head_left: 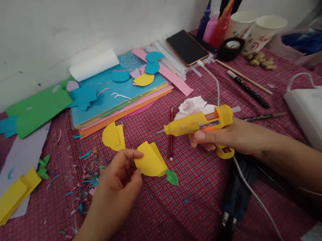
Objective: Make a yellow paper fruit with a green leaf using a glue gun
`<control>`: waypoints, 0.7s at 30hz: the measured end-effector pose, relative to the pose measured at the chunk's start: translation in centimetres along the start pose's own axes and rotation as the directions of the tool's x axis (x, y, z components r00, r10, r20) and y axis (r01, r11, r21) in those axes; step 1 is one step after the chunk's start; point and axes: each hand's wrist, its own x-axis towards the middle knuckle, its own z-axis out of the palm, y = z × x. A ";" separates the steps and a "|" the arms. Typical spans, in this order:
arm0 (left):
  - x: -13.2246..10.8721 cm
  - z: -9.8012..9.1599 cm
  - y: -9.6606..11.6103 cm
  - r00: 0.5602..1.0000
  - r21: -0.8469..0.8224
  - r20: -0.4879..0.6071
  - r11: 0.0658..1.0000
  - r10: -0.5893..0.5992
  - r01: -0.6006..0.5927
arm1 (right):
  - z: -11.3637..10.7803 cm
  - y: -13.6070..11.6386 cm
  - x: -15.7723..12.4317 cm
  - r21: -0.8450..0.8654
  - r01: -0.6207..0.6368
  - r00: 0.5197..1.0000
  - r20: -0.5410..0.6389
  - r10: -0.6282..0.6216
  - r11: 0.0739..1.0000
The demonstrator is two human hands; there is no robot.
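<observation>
My left hand (121, 178) pinches a folded yellow paper piece (150, 160) with a small green paper leaf (172, 177) at its lower right corner, held just above the red checked tablecloth (165, 219). My right hand (226, 138) grips a yellow glue gun (197, 123), its nozzle pointing left, a short way above and to the right of the yellow piece. The gun's white cord (255, 195) trails toward me. A second folded yellow piece (113, 136) lies on the cloth behind my left hand.
A stack of coloured paper sheets (112, 98) lies at the back, with a phone (187, 47), glue bottles (214, 24), two paper cups (254, 26) and black tape (231, 48) beyond. A red pencil (171, 134), crumpled tissue (191, 106), white pouch (318, 115) and paper scraps (83, 174) surround my hands.
</observation>
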 end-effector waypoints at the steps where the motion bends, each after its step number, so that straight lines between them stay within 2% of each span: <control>1: 0.0 -0.1 0.0 1.000 0.013 0.004 1.000 0.007 -0.007 | 0.0 0.1 0.0 -0.003 -0.003 1.000 0.002 0.003 1.000; 6: 0.2 -0.2 0.1 0.997 0.076 -0.008 0.994 0.076 -0.076 | -0.1 0.2 0.0 -0.026 0.003 1.000 0.018 -0.003 1.000; 21: 0.7 -0.1 -1.1 0.990 0.126 0.088 0.985 0.108 -0.118 | -0.2 0.3 -0.1 -0.024 -0.010 1.000 0.015 0.010 1.000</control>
